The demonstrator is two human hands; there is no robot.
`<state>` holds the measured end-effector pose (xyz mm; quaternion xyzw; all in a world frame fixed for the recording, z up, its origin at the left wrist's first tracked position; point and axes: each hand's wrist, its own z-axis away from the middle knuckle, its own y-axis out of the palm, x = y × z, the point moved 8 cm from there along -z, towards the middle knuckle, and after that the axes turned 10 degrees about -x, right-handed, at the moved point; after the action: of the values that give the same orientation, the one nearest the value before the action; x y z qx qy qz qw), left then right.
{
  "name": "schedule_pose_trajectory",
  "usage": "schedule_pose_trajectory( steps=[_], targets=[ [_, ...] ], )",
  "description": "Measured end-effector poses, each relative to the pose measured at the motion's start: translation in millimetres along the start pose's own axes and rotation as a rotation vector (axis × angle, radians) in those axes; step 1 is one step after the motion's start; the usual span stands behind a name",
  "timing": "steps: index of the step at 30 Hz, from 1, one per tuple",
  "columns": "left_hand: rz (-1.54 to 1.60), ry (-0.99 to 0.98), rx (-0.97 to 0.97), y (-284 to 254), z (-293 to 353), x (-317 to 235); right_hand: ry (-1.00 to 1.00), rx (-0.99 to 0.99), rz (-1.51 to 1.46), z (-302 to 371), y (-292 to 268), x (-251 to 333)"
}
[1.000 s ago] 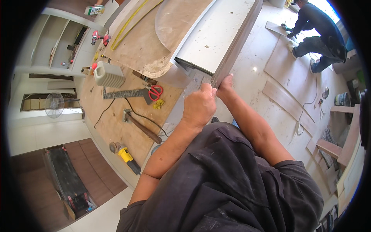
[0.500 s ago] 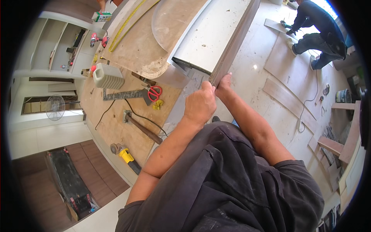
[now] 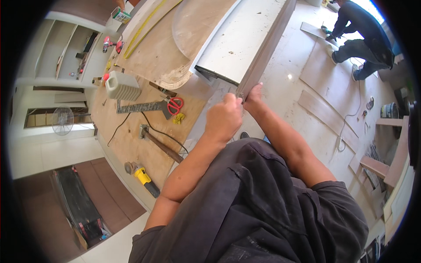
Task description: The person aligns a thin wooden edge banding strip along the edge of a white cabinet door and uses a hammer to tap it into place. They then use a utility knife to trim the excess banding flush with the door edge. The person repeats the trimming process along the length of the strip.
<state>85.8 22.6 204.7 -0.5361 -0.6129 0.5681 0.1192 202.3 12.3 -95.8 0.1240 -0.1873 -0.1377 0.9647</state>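
A long brown board runs along the right side of a white panel, its near end between my hands. My left hand is closed in a fist just left of that end; whatever its fingers hold is hidden. On the outer side, my right hand grips the brown board near the same end, most of its fingers out of sight. A dark strip shows along the white panel's near edge.
On the left wooden board lie a hammer, red-handled scissors, a jug and a yellow angle grinder. A red drill and a tape measure lie farther back. A person works at the far right among floor panels.
My left hand has shifted slightly left, off the brown board's end. My right hand stays in place. At the far left, another person's hand and a green-and-white box have moved a little.
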Motion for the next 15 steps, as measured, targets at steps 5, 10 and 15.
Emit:
schedule_pose_trajectory(
  steps=[5,10,15],
  targets=[
    [-0.069,0.03,-0.057,-11.2,11.2,-1.3,-0.003,-0.029,0.096,8.4,-3.8,0.5],
    [-0.111,0.067,-0.028,3.2,18.0,1.2,0.008,-0.044,0.052,10.4,-3.5,1.0],
    [-0.117,0.116,-0.086,7.2,21.1,1.4,-0.012,0.012,0.069,5.8,-3.5,0.7]
  ],
)
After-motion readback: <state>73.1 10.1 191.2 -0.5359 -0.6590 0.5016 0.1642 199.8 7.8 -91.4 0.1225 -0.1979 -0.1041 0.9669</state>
